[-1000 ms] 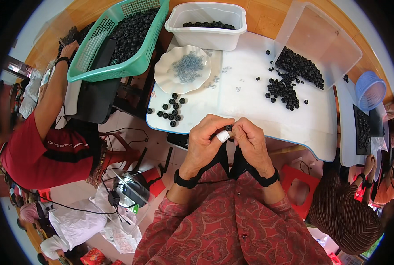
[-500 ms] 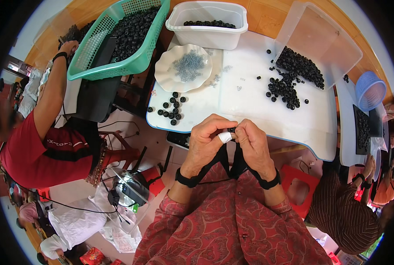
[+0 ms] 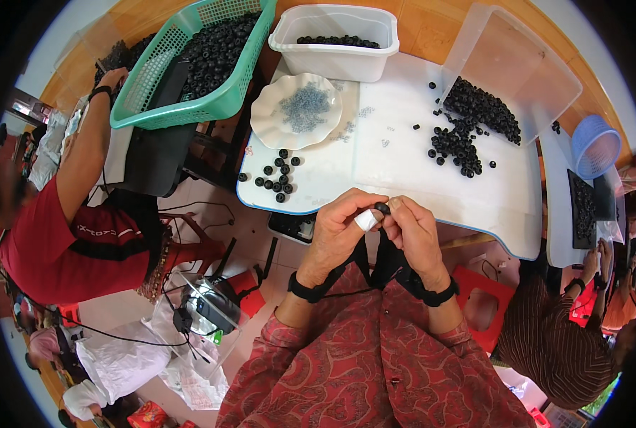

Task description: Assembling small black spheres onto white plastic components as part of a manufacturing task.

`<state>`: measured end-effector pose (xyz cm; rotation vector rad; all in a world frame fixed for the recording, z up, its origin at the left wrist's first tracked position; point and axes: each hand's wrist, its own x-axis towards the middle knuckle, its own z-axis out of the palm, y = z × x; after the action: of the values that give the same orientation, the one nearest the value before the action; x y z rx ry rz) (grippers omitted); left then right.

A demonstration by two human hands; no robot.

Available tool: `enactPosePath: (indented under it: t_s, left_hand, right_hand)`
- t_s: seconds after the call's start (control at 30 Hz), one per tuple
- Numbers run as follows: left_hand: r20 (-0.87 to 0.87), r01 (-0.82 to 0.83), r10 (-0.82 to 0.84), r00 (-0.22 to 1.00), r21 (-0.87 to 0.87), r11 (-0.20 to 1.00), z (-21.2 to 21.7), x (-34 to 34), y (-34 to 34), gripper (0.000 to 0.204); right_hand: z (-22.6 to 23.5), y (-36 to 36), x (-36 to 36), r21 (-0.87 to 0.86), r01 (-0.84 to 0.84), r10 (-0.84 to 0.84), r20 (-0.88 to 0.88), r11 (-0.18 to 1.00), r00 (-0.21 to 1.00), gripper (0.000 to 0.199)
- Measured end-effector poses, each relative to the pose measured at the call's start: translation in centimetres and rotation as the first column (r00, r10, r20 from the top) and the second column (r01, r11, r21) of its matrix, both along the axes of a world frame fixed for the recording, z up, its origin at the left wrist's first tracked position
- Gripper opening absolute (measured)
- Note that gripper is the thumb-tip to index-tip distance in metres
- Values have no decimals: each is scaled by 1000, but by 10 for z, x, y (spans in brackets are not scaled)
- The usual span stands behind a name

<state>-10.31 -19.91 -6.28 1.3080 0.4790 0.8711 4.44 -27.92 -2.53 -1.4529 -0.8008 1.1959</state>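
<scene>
Between my two hands, just in front of the table's near edge, is a small round black part [image 3: 382, 208]. My left hand [image 3: 338, 232] pinches it from the left, with a white wrap [image 3: 366, 220] round the thumb. The fingertips of my right hand [image 3: 416, 232] close in on it from the right; whether they hold a second small piece is hidden. A loose group of similar black parts [image 3: 280, 178] lies on the table to the left. Behind them, a scalloped white plate [image 3: 266, 128] bears many tiny translucent bluish pieces [image 3: 306, 107].
A clear tub [image 3: 525, 64] lies tipped at right, black parts [image 3: 482, 114] spilling onto the white table [image 3: 396, 107]. A white tub [image 3: 339, 63] and green basket [image 3: 218, 107] hold more. A co-worker in red [image 3: 82, 242] sits left; another in stripes [image 3: 557, 342] sits right.
The black part has turned in my fingertips and shows more plainly. My right fingers have shifted slightly, and both hands sit a little lower and to the right.
</scene>
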Motion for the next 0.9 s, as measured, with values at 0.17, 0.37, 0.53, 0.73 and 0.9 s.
enactPosePath:
  t_s: [0.17, 0.37, 0.53, 0.73, 0.9]
  left_hand:
    - [-81, -64, 59, 995, -65, 996, 0, 2, -4, 17]
    - [-92, -75, 64, 994, -114, 991, -3, -1, -8, 20]
    - [35, -12, 20, 999, -220, 975, -13, -5, -14, 26]
    - [99, -11, 38, 994, -264, 964, -12, -8, -22, 29]
    - [109, -3, 34, 993, -269, 963, -8, -14, -26, 29]
  right_hand:
    - [-10, -2, -6, 207, 79, -132, 254, 975, 958, 20]
    - [-14, -5, -12, 351, 37, -139, 271, 936, 953, 14]
    - [-14, -10, -12, 309, 93, -146, 152, 946, 978, 15]
    - [-9, -15, -16, 329, 90, -139, 130, 940, 982, 16]
    - [-4, -20, -22, 330, 70, -130, 162, 941, 978, 16]
